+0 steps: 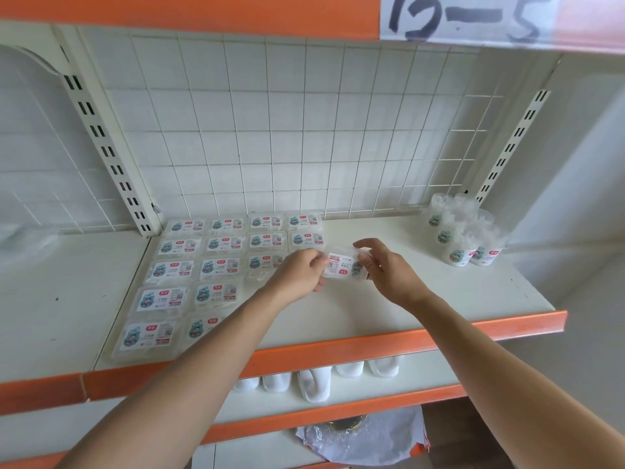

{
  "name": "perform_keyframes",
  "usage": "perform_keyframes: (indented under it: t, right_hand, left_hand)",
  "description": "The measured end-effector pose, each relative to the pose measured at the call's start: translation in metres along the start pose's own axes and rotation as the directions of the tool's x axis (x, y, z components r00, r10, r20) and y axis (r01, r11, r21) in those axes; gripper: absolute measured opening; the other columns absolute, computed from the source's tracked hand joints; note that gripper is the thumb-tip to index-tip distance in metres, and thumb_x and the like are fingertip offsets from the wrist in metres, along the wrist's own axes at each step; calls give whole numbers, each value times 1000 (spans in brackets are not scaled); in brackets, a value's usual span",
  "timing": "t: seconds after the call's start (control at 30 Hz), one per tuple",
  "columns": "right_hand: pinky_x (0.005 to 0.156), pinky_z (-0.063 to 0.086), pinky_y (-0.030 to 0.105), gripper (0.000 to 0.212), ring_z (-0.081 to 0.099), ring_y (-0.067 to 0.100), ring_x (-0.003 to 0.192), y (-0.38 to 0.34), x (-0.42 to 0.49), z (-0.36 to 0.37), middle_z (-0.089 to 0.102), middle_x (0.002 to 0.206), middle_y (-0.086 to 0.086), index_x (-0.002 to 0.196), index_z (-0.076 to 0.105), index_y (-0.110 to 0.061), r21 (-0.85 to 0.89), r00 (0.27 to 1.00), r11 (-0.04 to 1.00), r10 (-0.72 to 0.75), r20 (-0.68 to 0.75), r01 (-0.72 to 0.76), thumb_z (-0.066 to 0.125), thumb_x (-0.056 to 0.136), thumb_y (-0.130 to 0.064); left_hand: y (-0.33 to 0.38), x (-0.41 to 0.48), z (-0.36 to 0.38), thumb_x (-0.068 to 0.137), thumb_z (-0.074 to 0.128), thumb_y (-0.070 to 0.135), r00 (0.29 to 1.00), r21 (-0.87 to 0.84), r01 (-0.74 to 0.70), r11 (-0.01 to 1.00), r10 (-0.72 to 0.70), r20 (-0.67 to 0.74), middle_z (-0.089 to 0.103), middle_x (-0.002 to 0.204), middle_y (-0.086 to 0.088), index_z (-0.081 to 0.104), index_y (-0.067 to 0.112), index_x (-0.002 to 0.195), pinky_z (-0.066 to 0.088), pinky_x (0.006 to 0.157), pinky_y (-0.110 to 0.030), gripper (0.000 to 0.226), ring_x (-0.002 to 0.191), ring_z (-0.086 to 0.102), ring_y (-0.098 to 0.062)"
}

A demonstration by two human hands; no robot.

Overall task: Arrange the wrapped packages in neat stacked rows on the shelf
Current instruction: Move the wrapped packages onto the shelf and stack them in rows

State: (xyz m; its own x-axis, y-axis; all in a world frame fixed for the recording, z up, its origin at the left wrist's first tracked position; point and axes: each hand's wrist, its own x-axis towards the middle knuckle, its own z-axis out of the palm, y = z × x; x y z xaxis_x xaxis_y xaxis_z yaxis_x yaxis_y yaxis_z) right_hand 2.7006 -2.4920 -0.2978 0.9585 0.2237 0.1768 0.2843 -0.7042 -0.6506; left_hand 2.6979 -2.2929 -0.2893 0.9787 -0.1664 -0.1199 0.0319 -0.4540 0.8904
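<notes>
The curled fingertips of the left hand pinch the left edge of a small flat clear-wrapped package with a white printed label. The thumb and fingers of the right hand pinch its right edge, with the forefinger arched over its top corner. The package lies level between the two hands, label up, with its barcode toward the left hand and its cartoon figure toward the right. It sits low over the white metal shelf, and whether it touches the shelf cannot be told. Just left of it and behind it, the laid rows of matching labelled packages cover the left part of the shelf. They run from the front lip back to the white wire grid panel. The left forearm crosses over the nearest of them. Well apart at the right rear stands a cluster of white printed cups sleeved in clear plastic. An orange front strip edges the shelf. Below it rounded white items line a lower shelf above a crumpled clear plastic bag. A handwritten paper sign hangs overhead.
</notes>
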Motion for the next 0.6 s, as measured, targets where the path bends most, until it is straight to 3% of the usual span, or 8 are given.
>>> perform_keyframes:
  t: [0.07,0.17,0.3,0.47,0.6]
  right_hand:
    - [72,47,32,24,58,21,71,-1,1,-1,65,87,3,121,55,-20,-6,1000,1000,5,-1,-5,41,103,-25]
    - [68,38,25,27,53,11,69,-4,3,-2,61,88,-3,120,57,-20,-9,1000,1000,10,-10,-10,37,104,-25]
    - [71,39,25,27,53,8,70,-3,6,-3,61,90,-4,118,59,-19,18,1000,999,29,-5,-29,38,104,-24]
    - [77,46,23,16,58,9,79,-3,11,-4,61,95,-4,104,66,-20,8,1000,1000,7,-6,-7,52,98,-26]
    - [72,44,15,25,60,9,83,-8,13,-4,62,97,-13,119,58,-26,59,996,997,39,75,-43,59,94,-31]
  left_hand:
    - [2,-2,0,103,43,24,1000,-5,22,1000,-22,20,64,83,-7,58,11,100,55,64,-21,20,74,67,-15]
    - [2,-1,1,104,41,23,998,-16,58,998,-58,32,65,87,-11,59,7,98,58,69,-28,25,81,70,-23]
    - [1,1,2,103,41,23,995,-36,92,995,-91,45,68,94,-14,61,6,104,59,79,-38,26,85,71,-27]
    - [5,-1,-3,103,41,20,997,-24,75,997,-75,4,61,81,-6,61,13,108,55,64,-23,22,70,60,-14]
    - [5,-1,-2,102,42,24,999,-2,34,999,-34,-42,63,85,-11,64,17,106,57,82,-44,25,75,59,-20]
